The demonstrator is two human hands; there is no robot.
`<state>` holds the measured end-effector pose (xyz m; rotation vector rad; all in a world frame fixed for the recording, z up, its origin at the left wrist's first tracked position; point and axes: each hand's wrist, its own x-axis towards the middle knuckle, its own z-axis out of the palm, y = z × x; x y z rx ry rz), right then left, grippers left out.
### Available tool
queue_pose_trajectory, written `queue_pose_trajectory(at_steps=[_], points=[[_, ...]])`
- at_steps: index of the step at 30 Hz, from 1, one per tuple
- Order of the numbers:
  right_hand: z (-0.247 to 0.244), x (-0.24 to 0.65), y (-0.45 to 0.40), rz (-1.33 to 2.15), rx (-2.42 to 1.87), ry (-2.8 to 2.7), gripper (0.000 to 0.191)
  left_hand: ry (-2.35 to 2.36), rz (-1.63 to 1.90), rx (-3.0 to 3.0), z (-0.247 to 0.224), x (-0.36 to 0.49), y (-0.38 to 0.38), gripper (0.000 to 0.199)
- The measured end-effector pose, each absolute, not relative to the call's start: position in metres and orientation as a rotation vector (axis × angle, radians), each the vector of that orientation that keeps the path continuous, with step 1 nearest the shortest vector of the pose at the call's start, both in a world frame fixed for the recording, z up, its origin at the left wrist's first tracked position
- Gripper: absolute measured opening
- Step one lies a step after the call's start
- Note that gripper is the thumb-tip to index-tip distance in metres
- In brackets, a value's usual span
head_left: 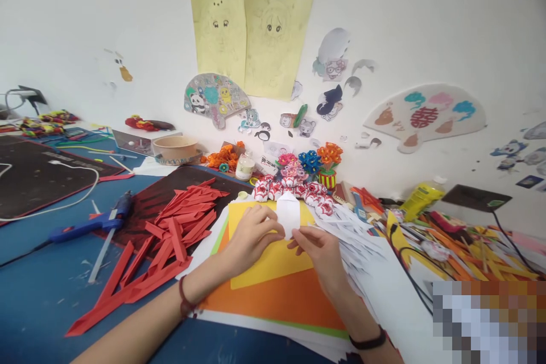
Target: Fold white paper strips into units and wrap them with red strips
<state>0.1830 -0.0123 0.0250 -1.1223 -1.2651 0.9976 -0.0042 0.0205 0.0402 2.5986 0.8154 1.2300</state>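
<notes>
A small white piece of folded paper [289, 211] stands between my hands, its top end folded to a blunt point. My left hand [252, 239] has its fingers curled and pinches the paper's left edge. At the lower right corner, the thumb and fingers of my right hand [319, 253] close on the same paper. Below them lie a yellow sheet [251, 276] and an orange sheet [281, 298], stacked on other coloured sheets. Just behind the paper sit several red-and-white paper flowers [318, 196].
Folded red paper strips [174, 239] pile up at left, near a blue glue gun [91, 226]. White folded strips [354, 239] fan out at right. Paper flowers in a striped pot [327, 180], a beige bowl [176, 149] and a yellow bottle [422, 199] stand along the wall.
</notes>
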Motion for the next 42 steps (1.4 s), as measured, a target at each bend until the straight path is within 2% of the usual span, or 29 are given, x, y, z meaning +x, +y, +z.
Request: queue_pose_trajectory(at_steps=[3, 6, 7, 10, 15, 31, 42], points=[[0.024, 0.177, -0.015, 1.04, -1.065, -1.246, 0.022, 0.865, 1.281, 2.262, 0.043, 0.001, 0.018, 0.01], [0.023, 0.172, -0.018, 1.06, -1.041, -1.232, 0.022, 0.929, 1.352, 1.942, 0.037, 0.006, 0.019, 0.041], [0.024, 0.171, -0.019, 1.07, -1.038, -1.228, 0.023, 0.947, 1.344, 1.852, 0.034, 0.008, 0.021, 0.044], [0.024, 0.169, -0.019, 1.102, -1.037, -1.214, 0.027, 0.95, 1.222, 1.689, 0.023, 0.013, 0.024, 0.026], [0.024, 0.169, -0.017, 1.162, -1.055, -1.17, 0.026, 0.962, 1.21, 1.48, 0.021, 0.019, 0.017, 0.031], [0.024, 0.17, -0.017, 1.258, -1.07, -1.203, 0.033, 1.106, 1.294, 1.672, 0.027, 0.023, 0.007, 0.026], [0.024, 0.176, -0.013, 1.115, -1.052, -1.375, 0.03, 0.986, 1.187, 1.746, 0.032, 0.016, 0.012, 0.032]])
